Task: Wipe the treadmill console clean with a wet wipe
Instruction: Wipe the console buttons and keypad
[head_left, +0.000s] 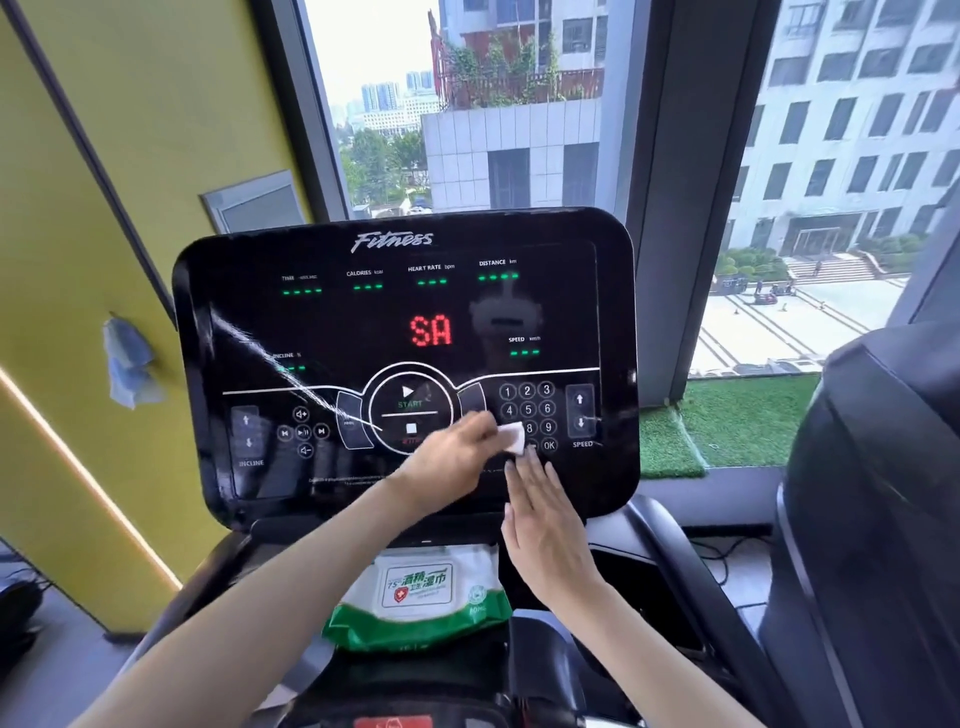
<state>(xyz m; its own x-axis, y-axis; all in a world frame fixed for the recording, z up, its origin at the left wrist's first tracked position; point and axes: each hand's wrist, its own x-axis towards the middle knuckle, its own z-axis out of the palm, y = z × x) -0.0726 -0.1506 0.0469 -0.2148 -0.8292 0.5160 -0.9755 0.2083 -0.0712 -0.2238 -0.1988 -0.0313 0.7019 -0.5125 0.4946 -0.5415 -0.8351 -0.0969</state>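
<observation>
Console: glossy black treadmill console (405, 322), keypad (527, 408) half hidden by my hands.
Left hand (452, 457): pinches white wet wipe (511, 439).
Right hand (545, 525): flat, released.

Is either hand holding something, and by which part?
The left hand pinches a small white folded wet wipe by its left edge; the flat right hand holds nothing.

The yellow wall (78, 234) bears blue masks (127, 358), perhaps, beside a window (467, 104).

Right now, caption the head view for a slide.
Left hand pinches wet wipe at treadmill console keypad; right hand open beside it.
</observation>
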